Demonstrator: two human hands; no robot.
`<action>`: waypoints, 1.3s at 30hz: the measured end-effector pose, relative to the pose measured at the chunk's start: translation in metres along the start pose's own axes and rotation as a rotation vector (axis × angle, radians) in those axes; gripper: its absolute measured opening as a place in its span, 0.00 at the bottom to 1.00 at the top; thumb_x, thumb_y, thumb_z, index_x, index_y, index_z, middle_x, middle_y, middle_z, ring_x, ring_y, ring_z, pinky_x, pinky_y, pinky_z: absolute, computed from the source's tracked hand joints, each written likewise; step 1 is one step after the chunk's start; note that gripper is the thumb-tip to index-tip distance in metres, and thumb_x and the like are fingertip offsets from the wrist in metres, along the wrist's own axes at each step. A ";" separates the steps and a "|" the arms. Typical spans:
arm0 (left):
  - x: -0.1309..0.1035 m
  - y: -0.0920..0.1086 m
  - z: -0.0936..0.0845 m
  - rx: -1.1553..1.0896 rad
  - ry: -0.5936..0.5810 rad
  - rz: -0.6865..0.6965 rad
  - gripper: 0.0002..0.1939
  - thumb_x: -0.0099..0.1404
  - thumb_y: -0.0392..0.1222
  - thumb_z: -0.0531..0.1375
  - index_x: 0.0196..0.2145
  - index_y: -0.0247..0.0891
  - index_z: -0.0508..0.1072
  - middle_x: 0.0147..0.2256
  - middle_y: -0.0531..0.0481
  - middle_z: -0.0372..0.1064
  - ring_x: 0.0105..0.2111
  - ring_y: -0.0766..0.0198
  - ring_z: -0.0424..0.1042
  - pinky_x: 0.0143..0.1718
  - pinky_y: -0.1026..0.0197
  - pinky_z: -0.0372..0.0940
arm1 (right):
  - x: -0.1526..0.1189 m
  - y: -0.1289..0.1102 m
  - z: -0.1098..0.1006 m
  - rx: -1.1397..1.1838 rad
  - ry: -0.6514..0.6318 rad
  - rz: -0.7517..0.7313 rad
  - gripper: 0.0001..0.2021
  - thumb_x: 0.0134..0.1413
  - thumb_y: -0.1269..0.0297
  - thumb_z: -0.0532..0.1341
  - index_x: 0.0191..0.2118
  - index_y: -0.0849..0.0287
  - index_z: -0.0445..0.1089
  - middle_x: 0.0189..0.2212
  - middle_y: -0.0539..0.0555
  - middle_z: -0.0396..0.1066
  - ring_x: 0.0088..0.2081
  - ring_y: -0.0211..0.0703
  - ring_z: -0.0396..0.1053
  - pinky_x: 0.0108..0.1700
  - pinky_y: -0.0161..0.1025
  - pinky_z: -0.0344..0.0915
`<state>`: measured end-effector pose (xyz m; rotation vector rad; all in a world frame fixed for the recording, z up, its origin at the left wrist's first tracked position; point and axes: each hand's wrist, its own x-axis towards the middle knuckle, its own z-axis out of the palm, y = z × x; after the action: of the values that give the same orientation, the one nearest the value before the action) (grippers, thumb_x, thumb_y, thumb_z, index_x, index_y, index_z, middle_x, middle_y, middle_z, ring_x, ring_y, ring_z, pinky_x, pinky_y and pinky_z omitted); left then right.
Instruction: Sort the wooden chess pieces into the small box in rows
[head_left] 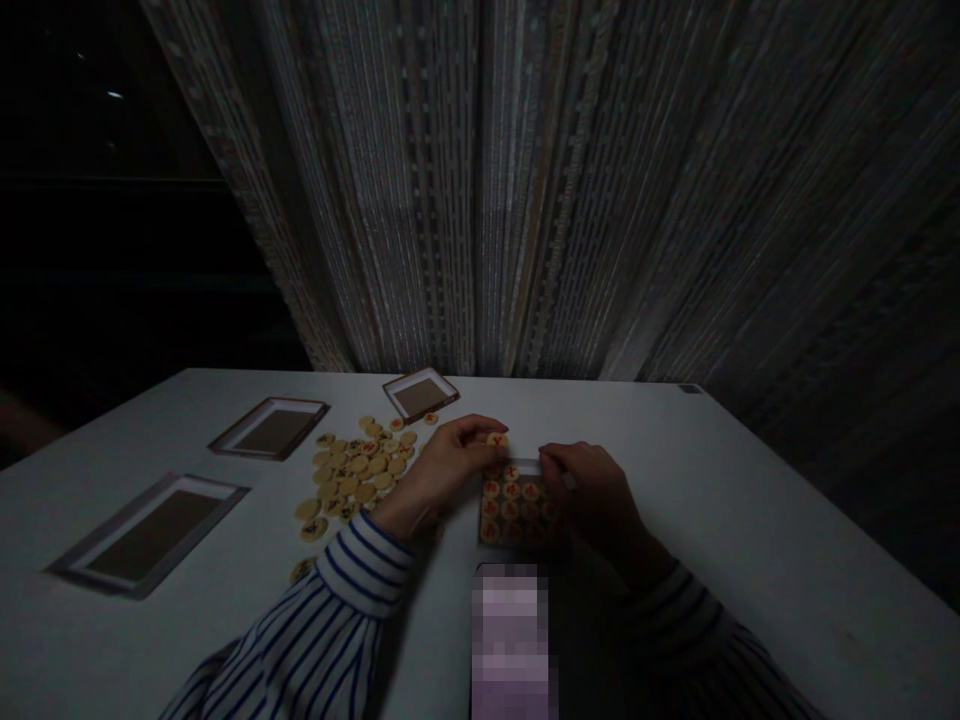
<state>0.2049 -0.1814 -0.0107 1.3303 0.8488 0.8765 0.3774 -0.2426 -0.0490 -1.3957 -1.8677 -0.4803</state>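
My left hand (454, 460) pinches a round xiangqi piece (497, 440) with a red character, just above the far left corner of a small box (529, 466). Rows of red-marked xiangqi pieces (511, 509) lie face up in that box, with part of its far side bare. At the box's right edge is my right hand (596, 485), its fingers drawn together near the far right corner. What they hold, if anything, is hidden, and the hand covers part of the box.
A loose heap of pale xiangqi pieces (364, 470) spreads left of my left forearm. Three shallow trays, one at far middle (420, 393), one at left (271, 428) and one nearer (150, 535), lie on the white table (750, 560). A blurred-out phone-like object (511, 640) lies in front. String curtains (487, 200) hang behind.
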 end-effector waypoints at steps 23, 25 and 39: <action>-0.021 -0.033 0.003 -0.029 -0.032 -0.074 0.12 0.58 0.38 0.57 0.39 0.35 0.76 0.33 0.48 0.76 0.37 0.61 0.72 0.42 0.60 0.65 | -0.005 -0.008 0.008 0.168 -0.249 -0.101 0.14 0.60 0.61 0.48 0.39 0.57 0.70 0.32 0.54 0.73 0.33 0.41 0.66 0.34 0.39 0.56; -0.022 -0.033 0.004 -0.035 -0.064 -0.053 0.12 0.57 0.39 0.58 0.38 0.35 0.76 0.35 0.48 0.76 0.39 0.60 0.72 0.43 0.59 0.65 | -0.005 -0.009 0.007 0.214 -0.245 -0.105 0.13 0.61 0.60 0.49 0.41 0.58 0.69 0.35 0.55 0.73 0.36 0.42 0.66 0.36 0.40 0.58; -0.020 -0.042 0.007 -0.126 0.063 -0.036 0.08 0.51 0.41 0.63 0.29 0.33 0.74 0.26 0.49 0.74 0.29 0.64 0.72 0.34 0.61 0.66 | 0.001 -0.014 0.005 0.274 -0.296 -0.098 0.14 0.61 0.61 0.48 0.40 0.58 0.69 0.36 0.55 0.73 0.36 0.41 0.67 0.37 0.40 0.60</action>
<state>0.2042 -0.2037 -0.0515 1.1802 0.8502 0.9324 0.3630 -0.2433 -0.0496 -1.2452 -2.1521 -0.0582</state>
